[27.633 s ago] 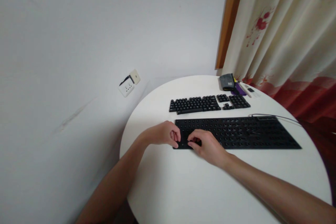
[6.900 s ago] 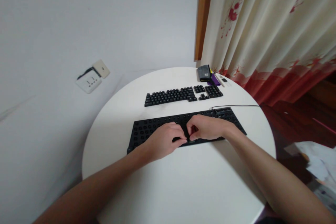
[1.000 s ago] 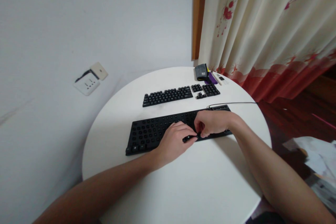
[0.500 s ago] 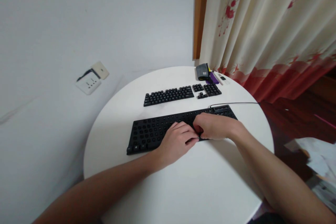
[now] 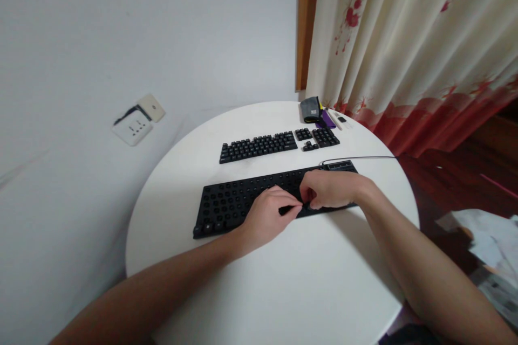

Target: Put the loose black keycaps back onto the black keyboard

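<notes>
A black keyboard (image 5: pixel 226 202) lies across the middle of the round white table (image 5: pixel 299 275), most of its visible key positions stripped of caps. A few caps sit at its front left corner. My left hand (image 5: pixel 267 218) rests over the front edge, thumb and fingertips pinched together. Just right of it my right hand (image 5: pixel 334 188) is curled down on the keyboard, thumb and index finger close together. The fingertips of both hands nearly meet; whatever they grip is too small or hidden to name. Behind the keyboard, loose black keycaps (image 5: pixel 259 147) are laid out in keyboard order.
At the table's back lie a folded grey cloth (image 5: pixel 309 110), a purple cloth (image 5: pixel 327 121) and a pale slim stick (image 5: pixel 335 119). A cable (image 5: pixel 372 157) runs off to the right. A wall socket (image 5: pixel 133 128) is at left, a curtain (image 5: pixel 376 27) at right.
My left fingers have drawn into a tighter pinch, with a gap showing behind the thumb. My right hand has shifted little. The whole view has moved slightly.
</notes>
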`<action>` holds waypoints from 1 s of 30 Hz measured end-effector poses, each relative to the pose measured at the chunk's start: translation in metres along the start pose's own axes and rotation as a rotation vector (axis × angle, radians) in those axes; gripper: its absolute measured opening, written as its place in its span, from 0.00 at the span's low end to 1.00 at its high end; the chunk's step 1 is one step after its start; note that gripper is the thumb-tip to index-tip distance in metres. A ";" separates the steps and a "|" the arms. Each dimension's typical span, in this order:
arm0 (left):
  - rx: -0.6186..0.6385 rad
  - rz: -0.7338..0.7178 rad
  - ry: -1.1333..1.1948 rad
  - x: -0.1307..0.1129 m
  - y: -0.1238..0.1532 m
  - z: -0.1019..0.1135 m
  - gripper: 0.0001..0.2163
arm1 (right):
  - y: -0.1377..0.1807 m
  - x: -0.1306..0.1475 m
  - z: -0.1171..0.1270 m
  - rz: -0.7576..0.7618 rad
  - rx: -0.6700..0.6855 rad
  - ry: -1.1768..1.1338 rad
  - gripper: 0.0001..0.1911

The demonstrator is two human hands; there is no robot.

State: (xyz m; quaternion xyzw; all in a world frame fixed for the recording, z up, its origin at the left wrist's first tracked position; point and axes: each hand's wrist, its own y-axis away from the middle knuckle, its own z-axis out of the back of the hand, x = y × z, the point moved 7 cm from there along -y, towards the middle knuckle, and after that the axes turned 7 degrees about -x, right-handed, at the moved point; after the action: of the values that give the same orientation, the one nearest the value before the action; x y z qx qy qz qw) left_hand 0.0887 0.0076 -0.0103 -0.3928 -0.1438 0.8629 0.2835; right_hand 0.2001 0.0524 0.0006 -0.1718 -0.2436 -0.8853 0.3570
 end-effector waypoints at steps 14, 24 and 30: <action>-0.004 -0.021 -0.015 -0.002 -0.001 -0.002 0.04 | 0.003 -0.006 0.003 -0.028 0.002 -0.062 0.13; 0.053 -0.123 -0.168 -0.010 0.003 -0.002 0.06 | 0.002 0.003 0.002 -0.024 -0.023 0.041 0.11; 0.093 -0.166 -0.255 -0.013 0.004 -0.005 0.08 | -0.003 -0.001 -0.002 -0.057 -0.024 0.085 0.09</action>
State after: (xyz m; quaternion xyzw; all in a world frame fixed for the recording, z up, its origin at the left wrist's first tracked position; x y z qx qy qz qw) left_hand 0.0976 -0.0030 -0.0077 -0.2531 -0.1706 0.8852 0.3512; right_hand 0.1987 0.0541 -0.0022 -0.1313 -0.2225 -0.9043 0.3398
